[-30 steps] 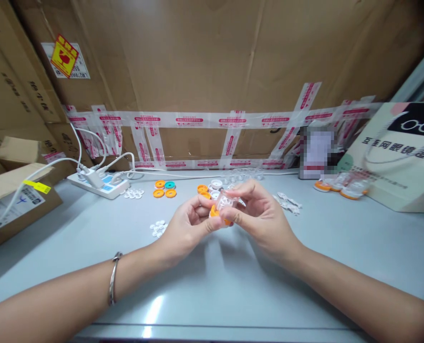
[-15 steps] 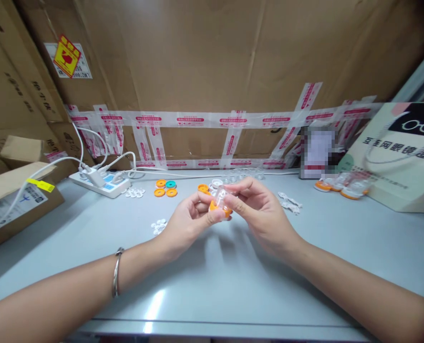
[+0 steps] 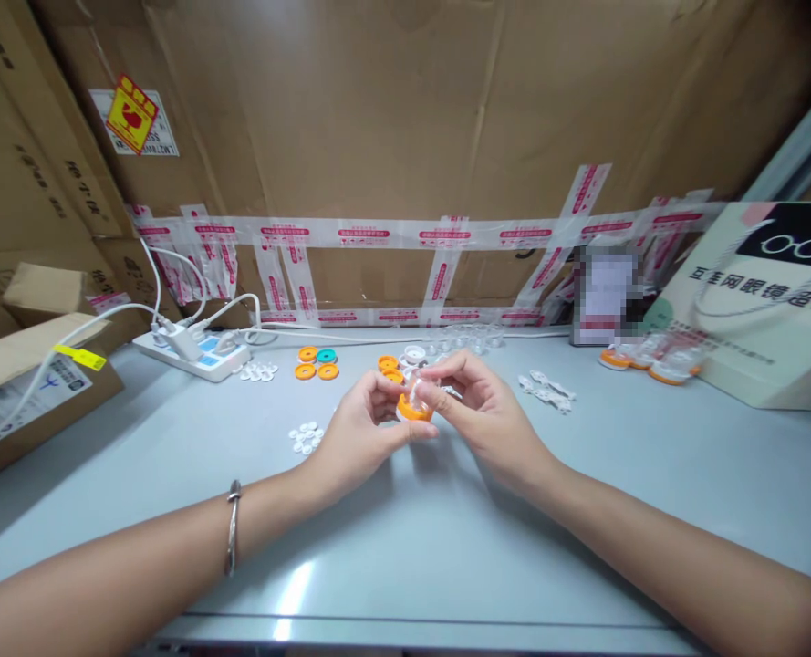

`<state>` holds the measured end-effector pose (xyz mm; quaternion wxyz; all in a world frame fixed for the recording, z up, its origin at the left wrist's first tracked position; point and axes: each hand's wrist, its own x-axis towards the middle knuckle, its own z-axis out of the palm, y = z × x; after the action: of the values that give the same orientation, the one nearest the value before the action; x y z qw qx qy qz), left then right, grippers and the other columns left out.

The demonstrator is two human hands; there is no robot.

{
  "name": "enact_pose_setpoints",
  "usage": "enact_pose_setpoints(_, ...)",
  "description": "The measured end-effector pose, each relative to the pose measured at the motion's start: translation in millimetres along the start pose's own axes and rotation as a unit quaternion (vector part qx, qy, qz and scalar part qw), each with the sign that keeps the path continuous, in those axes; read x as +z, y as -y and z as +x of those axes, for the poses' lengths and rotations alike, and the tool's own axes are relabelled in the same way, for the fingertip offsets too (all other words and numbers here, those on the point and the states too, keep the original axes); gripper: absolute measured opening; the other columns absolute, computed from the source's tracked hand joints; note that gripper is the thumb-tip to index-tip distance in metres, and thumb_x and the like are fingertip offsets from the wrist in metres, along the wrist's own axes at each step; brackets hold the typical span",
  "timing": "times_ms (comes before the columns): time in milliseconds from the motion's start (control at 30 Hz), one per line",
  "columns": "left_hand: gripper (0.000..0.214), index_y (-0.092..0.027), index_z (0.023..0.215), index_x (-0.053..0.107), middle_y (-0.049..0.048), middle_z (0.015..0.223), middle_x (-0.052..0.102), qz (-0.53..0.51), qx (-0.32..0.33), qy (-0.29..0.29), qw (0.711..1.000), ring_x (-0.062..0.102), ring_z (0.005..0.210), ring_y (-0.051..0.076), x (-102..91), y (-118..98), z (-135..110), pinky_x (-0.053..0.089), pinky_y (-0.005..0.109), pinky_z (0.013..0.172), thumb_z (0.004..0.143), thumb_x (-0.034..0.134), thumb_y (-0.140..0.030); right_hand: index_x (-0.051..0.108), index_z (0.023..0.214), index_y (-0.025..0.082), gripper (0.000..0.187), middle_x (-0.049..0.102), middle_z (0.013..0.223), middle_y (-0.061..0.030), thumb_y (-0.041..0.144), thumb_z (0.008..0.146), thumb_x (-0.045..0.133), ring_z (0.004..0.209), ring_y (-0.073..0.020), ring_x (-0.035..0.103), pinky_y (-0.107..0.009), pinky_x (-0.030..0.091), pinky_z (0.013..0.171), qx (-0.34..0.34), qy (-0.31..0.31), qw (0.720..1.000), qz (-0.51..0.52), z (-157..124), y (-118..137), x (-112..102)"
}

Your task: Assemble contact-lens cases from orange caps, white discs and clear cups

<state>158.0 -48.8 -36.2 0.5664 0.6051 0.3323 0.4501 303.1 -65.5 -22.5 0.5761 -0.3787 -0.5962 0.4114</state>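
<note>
Above the table's middle, my left hand (image 3: 360, 429) is closed on an orange ring-shaped base (image 3: 413, 411), thumb in front and fingers behind. A clear plastic cover (image 3: 417, 391) sits at the top of that base, with something white showing inside it. My right hand (image 3: 491, 411) pinches this cover between thumb and fingers. Whether the cover is seated in the ring, I cannot tell. Just behind the hands lie orange rings (image 3: 388, 364) and a white ring (image 3: 414, 354). Small white round parts (image 3: 305, 438) are left of my left hand.
Orange and teal rings (image 3: 327, 355) lie back left, near a power strip (image 3: 196, 356). Clear covers (image 3: 473, 338) line the back. White strip-like parts (image 3: 547, 392) lie right, before a phone (image 3: 605, 297). Orange-based assembled pieces (image 3: 671, 370) stand by a paper bag (image 3: 753, 310).
The clear cover and orange base have tilted in my fingers. Both hands are slightly lower in view, and my left thumb is stretched out further along the base.
</note>
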Motion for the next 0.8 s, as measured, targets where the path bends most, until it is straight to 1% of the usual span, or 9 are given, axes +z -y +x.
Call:
enact_pose_setpoints(100, 0.040, -0.018, 0.081, 0.045, 0.0007, 0.084, 0.059, 0.108, 0.019, -0.026, 0.994, 0.057, 0.083, 0.017, -1.8, 2.0, -1.5, 0.042, 0.031, 0.074, 0.058, 0.078, -0.022, 0.049, 0.072, 0.022, 0.024, 0.057, 0.075, 0.0010, 0.035, 0.068, 0.069, 0.075, -0.0145, 0.056, -0.031, 0.048, 0.071, 0.014, -0.016, 1.000, -0.021, -1.4, -3.6, 2.8)
enact_pose_setpoints(200, 0.041, -0.019, 0.081, 0.045, -0.0001, 0.082, 0.057, 0.164, 0.031, -0.018, 0.986, 0.055, 0.081, 0.017, -2.1, 0.7, -2.2, 0.041, 0.031, 0.073, 0.058, 0.078, -0.025, 0.050, 0.078, 0.023, 0.023, 0.056, 0.076, 0.0013, 0.035, 0.070, 0.068, 0.075, -0.0140, 0.055, -0.032, 0.047, 0.074, 0.014, -0.022, 0.999, -0.038, -2.5, -5.4, 4.2)
enact_pose_setpoints(300, 0.035, -0.018, 0.083, 0.044, 0.0012, 0.085, 0.055, 0.147, 0.040, -0.004, 0.988, 0.054, 0.081, 0.015, -2.9, -1.1, -0.5, 0.041, 0.030, 0.074, 0.064, 0.073, -0.025, 0.050, 0.089, 0.024, 0.021, 0.057, 0.091, -0.0009, 0.033, 0.075, 0.063, 0.086, -0.0140, 0.056, -0.033, 0.047, 0.082, 0.004, 0.020, 0.999, -0.031, -3.2, -6.3, 4.1)
enact_pose_setpoints(400, 0.032, -0.018, 0.087, 0.041, 0.0019, 0.087, 0.054, 0.158, 0.056, -0.018, 0.986, 0.054, 0.080, 0.015, -6.9, -0.3, 2.1, 0.042, 0.029, 0.073, 0.069, 0.067, -0.024, 0.047, 0.099, 0.026, 0.029, 0.056, 0.103, -0.0027, 0.029, 0.075, 0.062, 0.100, -0.0153, 0.055, -0.034, 0.048, 0.085, 0.020, 0.064, 0.998, -0.017, -4.7, -8.9, 4.2)
enact_pose_setpoints(467, 0.037, -0.019, 0.090, 0.039, 0.0007, 0.085, 0.053, 0.200, 0.069, -0.017, 0.977, 0.054, 0.079, 0.015, -10.3, 1.0, 2.8, 0.042, 0.029, 0.072, 0.067, 0.068, -0.023, 0.044, 0.102, 0.026, 0.033, 0.058, 0.101, -0.0027, 0.029, 0.075, 0.063, 0.099, -0.0155, 0.057, -0.033, 0.050, 0.081, 0.043, 0.074, 0.996, -0.004, -6.2, -11.3, 5.3)
enact_pose_setpoints(567, 0.042, -0.020, 0.095, 0.038, -0.0009, 0.081, 0.053, 0.261, 0.087, 0.008, 0.961, 0.054, 0.074, 0.016, -13.9, 1.3, 2.7, 0.042, 0.028, 0.068, 0.066, 0.068, -0.024, 0.045, 0.099, 0.025, 0.034, 0.061, 0.095, -0.0023, 0.029, 0.073, 0.065, 0.090, -0.0153, 0.060, -0.033, 0.053, 0.075, 0.056, 0.073, 0.996, 0.004, -7.9, -12.3, 8.1)
enact_pose_setpoints(700, 0.055, -0.020, 0.104, 0.038, 0.0043, 0.093, 0.056, 0.319, 0.126, 0.021, 0.939, 0.055, 0.085, 0.020, -20.5, -7.2, 4.6, 0.042, 0.032, 0.074, 0.062, 0.073, -0.030, 0.046, 0.099, 0.025, 0.035, 0.063, 0.088, -0.0013, 0.029, 0.071, 0.066, 0.084, -0.0155, 0.062, -0.033, 0.051, 0.074, 0.037, 0.040, 0.998, -0.023, -0.5, -7.5, 4.2)
enact_pose_setpoints(733, 0.056, -0.019, 0.104, 0.039, 0.0061, 0.097, 0.056, 0.335, 0.139, 0.013, 0.932, 0.054, 0.089, 0.022, -24.2, -11.4, 6.5, 0.042, 0.033, 0.076, 0.062, 0.073, -0.033, 0.046, 0.099, 0.024, 0.035, 0.064, 0.086, -0.0010, 0.030, 0.071, 0.067, 0.082, -0.0156, 0.063, -0.033, 0.051, 0.075, 0.030, 0.019, 0.999, -0.031, 4.9, -6.2, -1.3)
enact_pose_setpoints(800, 0.048, -0.019, 0.102, 0.044, 0.0081, 0.101, 0.056, 0.382, 0.159, -0.011, 0.910, 0.053, 0.093, 0.023, -35.3, -21.5, 12.5, 0.041, 0.034, 0.079, 0.067, 0.070, -0.039, 0.047, 0.100, 0.024, 0.038, 0.065, 0.085, -0.0010, 0.033, 0.069, 0.068, 0.081, -0.0165, 0.063, -0.034, 0.049, 0.074, 0.011, -0.045, 0.998, -0.050, 20.2, -4.7, -21.8)
